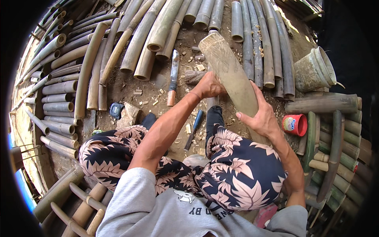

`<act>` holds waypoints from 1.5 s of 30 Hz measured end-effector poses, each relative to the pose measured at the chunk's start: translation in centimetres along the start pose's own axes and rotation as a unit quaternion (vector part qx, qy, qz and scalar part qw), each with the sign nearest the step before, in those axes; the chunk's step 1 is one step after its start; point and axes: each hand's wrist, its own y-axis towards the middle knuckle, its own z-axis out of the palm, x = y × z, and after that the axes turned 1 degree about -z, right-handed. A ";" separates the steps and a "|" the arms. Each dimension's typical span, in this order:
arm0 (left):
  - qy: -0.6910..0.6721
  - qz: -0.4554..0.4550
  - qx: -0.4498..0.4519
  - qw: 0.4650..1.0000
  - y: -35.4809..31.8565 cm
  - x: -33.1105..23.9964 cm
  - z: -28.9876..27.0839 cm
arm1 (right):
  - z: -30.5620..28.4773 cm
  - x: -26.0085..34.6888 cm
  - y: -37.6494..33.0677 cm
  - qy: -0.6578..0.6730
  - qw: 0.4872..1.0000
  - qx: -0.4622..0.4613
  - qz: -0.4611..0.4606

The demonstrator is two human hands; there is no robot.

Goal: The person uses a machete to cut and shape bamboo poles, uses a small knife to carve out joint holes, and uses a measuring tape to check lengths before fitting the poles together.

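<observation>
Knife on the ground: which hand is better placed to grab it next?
Probably the left hand: the knife lies closer to it, though its grip is hidden. The right hand is farther, gripping the pale wooden piece.

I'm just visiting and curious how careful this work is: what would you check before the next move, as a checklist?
1. Right hand on the pale piece: ok, thumb across its face.
2. Left hand gripping firmly: cannot tell, fingers hidden behind the piece.
3. Machete out of the hands: ok, lying on the ground.
4. Chisel well clear of the feet: arguably not ok, lying between them.
5. Ground free of chips: not ok, they lie scattered.
</observation>
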 end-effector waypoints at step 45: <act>-0.037 -0.232 0.147 0.961 1.6 -0.8 -0.7 | -0.5 -3.8 -2.5 0.031 0.994 -0.104 -0.001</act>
